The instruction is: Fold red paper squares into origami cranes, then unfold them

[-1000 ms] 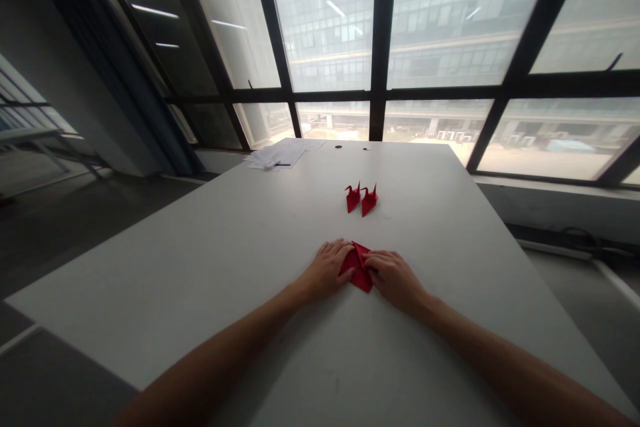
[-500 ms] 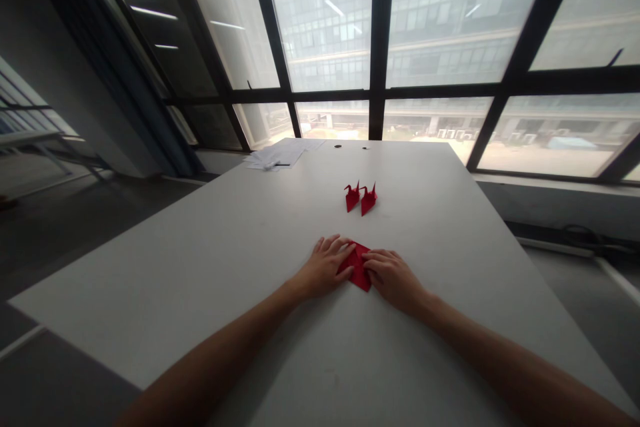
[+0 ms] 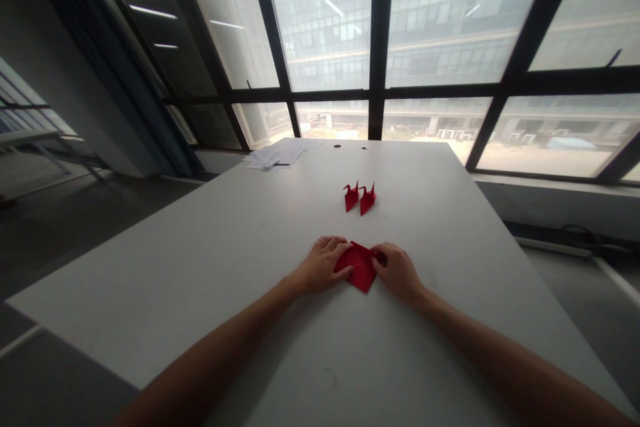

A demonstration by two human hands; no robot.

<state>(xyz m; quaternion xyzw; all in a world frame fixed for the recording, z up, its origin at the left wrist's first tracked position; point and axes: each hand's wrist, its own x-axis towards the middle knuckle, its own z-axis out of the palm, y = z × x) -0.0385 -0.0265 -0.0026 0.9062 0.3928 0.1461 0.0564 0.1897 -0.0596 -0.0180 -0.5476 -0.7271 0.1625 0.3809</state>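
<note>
A folded sheet of red origami paper lies on the white table between my hands, one corner pointing toward me. My left hand holds its left side down, with the thumb on top and the fingers curved along the far left edge. At the right corner, my right hand pinches the paper between thumb and curled fingers. Just beyond are two finished red paper cranes, a left crane and a right crane, standing side by side.
The white table stretches to the windows. At its far left lie loose white papers with a dark pen on them. A small dark round object is near the far edge. A blue curtain hangs at left.
My right fingers have drawn back to the right and now pinch the corner. More of the paper's red surface shows. My left hand has stayed nearly in place.
</note>
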